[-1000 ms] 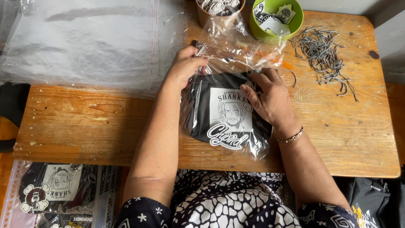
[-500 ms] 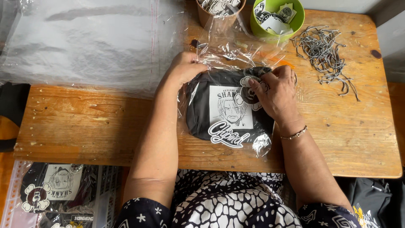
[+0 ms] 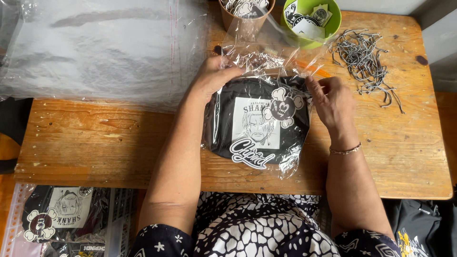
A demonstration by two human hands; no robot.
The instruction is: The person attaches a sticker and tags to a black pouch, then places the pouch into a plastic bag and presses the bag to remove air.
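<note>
While the left hand [image 3: 214, 78] presses the clear bag [image 3: 266, 62], the right hand's [image 3: 333, 102] grip pinches its edge over the black shirt [image 3: 257, 121].

A folded garment [image 3: 259, 121] inside a clear bag [image 3: 266, 66] was laid at the centre of the table [image 3: 95, 143]. It was flanked at nine o'clock by the left hand [image 3: 212, 78] and at three o'clock by the right hand [image 3: 333, 102]. A stack of bags [image 3: 95, 52] was spread at ten o'clock. A cup [image 3: 245, 12] and a bowl [image 3: 312, 19] were set at twelve, cords [image 3: 364, 59] at two. What seemed to be packed garments [image 3: 57, 214] were kept below the table at seven.
</note>
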